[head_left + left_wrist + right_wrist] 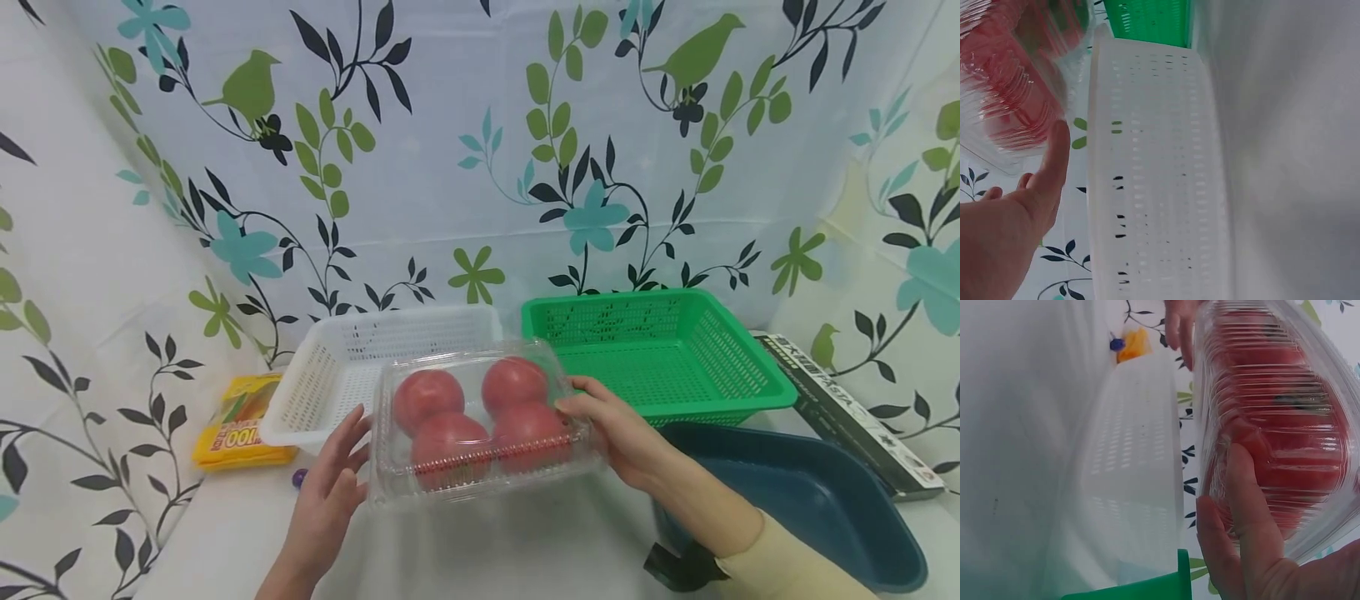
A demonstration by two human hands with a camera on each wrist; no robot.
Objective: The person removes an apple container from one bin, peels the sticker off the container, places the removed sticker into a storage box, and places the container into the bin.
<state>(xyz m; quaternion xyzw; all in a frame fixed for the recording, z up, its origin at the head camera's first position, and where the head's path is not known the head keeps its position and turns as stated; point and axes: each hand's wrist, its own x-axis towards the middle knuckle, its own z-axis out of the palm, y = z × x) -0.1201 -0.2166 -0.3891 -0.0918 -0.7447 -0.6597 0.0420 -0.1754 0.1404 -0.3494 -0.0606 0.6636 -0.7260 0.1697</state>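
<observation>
A clear plastic clamshell box of several red tomatoes is held up above the table, slightly tilted. My right hand grips its right end, thumb over the top edge and fingers under the ribbed side, as the right wrist view shows. Beside the left end is my left hand, its fingers extended and loosely bent. In the left wrist view, the index fingertip of that left hand is right at the box's underside. Behind the box, a white basket is partly covered by it.
A green basket stands at the back right, with a dark blue tub in front of it. A long black-and-white box lies at the far right. At left are a yellow packet and a small purple object.
</observation>
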